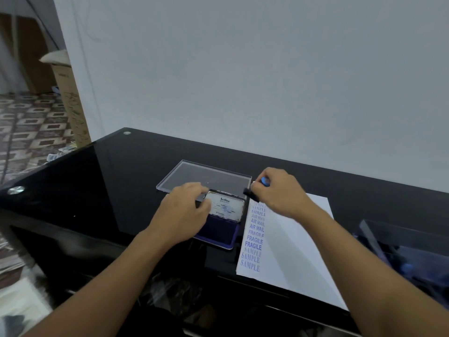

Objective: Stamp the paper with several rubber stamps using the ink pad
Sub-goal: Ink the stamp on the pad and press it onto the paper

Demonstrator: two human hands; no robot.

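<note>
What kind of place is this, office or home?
Probably a home, not an office: patterned tile floor, a cardboard box by the wall, a glossy black glass table against it.

On the black worktop [102,181] the left hand [182,212] holds the raised lid [226,207] of the blue ink pad [218,233]; the right hand [279,190] grips a blue-knobbed rubber stamp [264,181] over the stamped paper's [298,239] far corner.

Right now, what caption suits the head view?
Left hand holds the open Artline ink pad; right hand grips a blue-knobbed rubber stamp near the paper.
</note>
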